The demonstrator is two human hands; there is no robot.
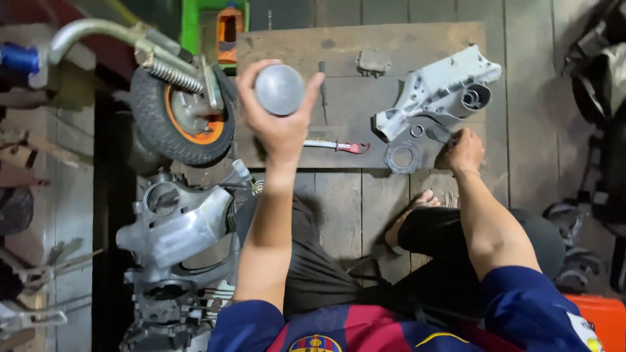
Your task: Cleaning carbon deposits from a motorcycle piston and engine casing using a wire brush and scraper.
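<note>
My left hand (277, 124) is raised over a wooden board (365, 45) and grips a round grey metal piston (279, 89) by its sides, its domed top facing me. My right hand (464, 151) rests on the board's right part with the fingers curled around a small dark part next to a grey cast metal engine casing (435, 88). A flat ring-shaped gasket (402, 157) and a small ring (417, 130) lie just left of that hand. A red-handled tool (336, 146) lies on the board between my hands.
A small scooter wheel with an orange rim (182, 117) and spring stands at left. A grey engine block (176, 225) sits beside my left knee. A square metal plate (373, 62) lies at the board's far side. Dark parts are piled at right (580, 248).
</note>
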